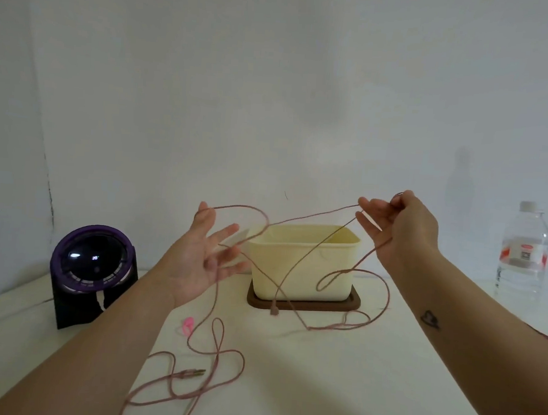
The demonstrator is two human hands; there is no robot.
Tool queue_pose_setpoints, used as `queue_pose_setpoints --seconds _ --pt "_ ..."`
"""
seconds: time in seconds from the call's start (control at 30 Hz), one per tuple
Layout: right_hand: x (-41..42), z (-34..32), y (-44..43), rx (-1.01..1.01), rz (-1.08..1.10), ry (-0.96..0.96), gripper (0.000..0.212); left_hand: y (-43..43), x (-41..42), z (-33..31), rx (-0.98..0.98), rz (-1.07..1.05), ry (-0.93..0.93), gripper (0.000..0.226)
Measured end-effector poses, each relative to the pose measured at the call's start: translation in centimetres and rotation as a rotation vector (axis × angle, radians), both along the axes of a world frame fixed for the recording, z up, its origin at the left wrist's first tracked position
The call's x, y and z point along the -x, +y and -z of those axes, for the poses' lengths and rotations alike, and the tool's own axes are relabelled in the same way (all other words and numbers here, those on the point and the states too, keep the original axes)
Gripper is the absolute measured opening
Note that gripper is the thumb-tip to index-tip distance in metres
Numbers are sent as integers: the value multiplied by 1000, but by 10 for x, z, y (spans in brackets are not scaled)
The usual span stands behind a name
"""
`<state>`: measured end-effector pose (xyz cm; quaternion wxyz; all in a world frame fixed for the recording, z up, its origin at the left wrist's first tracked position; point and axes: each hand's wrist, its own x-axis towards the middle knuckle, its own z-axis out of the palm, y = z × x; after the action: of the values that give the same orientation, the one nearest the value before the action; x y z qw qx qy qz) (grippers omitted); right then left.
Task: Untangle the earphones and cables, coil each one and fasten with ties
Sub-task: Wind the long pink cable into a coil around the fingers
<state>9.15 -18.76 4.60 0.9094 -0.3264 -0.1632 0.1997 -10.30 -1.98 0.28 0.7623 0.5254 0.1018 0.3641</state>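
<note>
A long pink earphone cable (300, 220) stretches in the air between both raised hands. My left hand (199, 254) is spread, palm up, with the cable looped over its index fingertip and running between the fingers. My right hand (400, 224) pinches the cable end, an earbud, between thumb and forefinger, and another strand passes under its palm. Loose loops (218, 358) lie on the white table (319, 386), with the jack plug (192, 373) at the front left. A small part of the cable (273, 310) dangles before the box. A pink tie (187, 325) lies on the table under my left wrist.
A cream box (304, 260) stands on a brown lid (355, 303) mid-table, behind the hanging cable. A purple and black round device (92, 266) sits at the left. A clear water bottle (524, 251) stands at the right. A white wall is close behind.
</note>
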Motion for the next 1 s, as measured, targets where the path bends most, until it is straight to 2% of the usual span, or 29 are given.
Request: queue_pose_setpoints --seconds 0.13,0.23,0.37,0.47,0.57,0.67,0.8,1.0 --pt "2 4 6 107 39 -91 26 -1 -2 7 -147 0 119 60" --pt "8 10 12 179 -4 -130 27 -6 -9 2 -147 14 52 54" --pt "7 13 12 230 58 -150 26 -9 -16 -4 -99 -2 -84 22" --pt "-2 15 12 286 167 -145 26 -9 -18 -3 -71 -93 -74 23" --pt "-12 19 10 361 345 -224 27 3 -16 3 -119 -253 77 25" --pt "-15 23 5 421 458 -305 25 18 -13 15 -234 -381 307 26" --pt "-20 22 4 402 543 -352 31 24 -7 25 -626 -616 651 29" --pt "-25 16 9 308 379 -395 30 9 -6 31 -815 -423 903 28"
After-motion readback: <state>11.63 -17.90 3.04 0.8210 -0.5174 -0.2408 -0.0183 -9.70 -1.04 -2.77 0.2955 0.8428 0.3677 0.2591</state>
